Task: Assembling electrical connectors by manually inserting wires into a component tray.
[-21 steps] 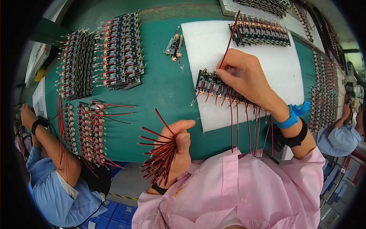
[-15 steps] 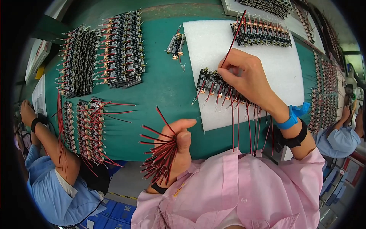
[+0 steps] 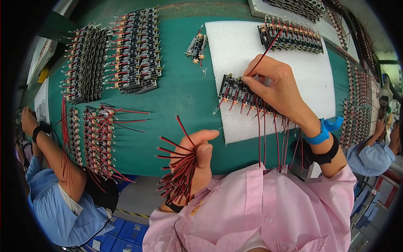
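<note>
My left hand [image 3: 200, 161] is closed round a bundle of red-and-black wires [image 3: 179, 172], whose cut ends fan out to the left. Between the thumb and fingers of my right hand [image 3: 273, 82] a single red-and-black wire [image 3: 270, 46] is pinched, its free end sloping up to the right. That hand rests over a row of small black circuit boards [image 3: 229, 89] on a white foam sheet [image 3: 218, 46]. Several wires [image 3: 277, 143] hang from this row toward my pink shirt. My fingers hide where the pinched wire meets the boards.
Another board row [image 3: 294, 38] lies at the foam's far edge. Three loose assemblies [image 3: 196, 48] lie left of the foam on the green mat [image 3: 180, 92]. Stacked boards [image 3: 138, 50] and wired boards [image 3: 98, 138] fill the left side. Co-workers in blue sit left [image 3: 63, 210] and right [image 3: 369, 157].
The pinched wire now leans further to the right. My right hand stays over the board row and my left hand keeps its bundle. The whole view has shifted slightly.
</note>
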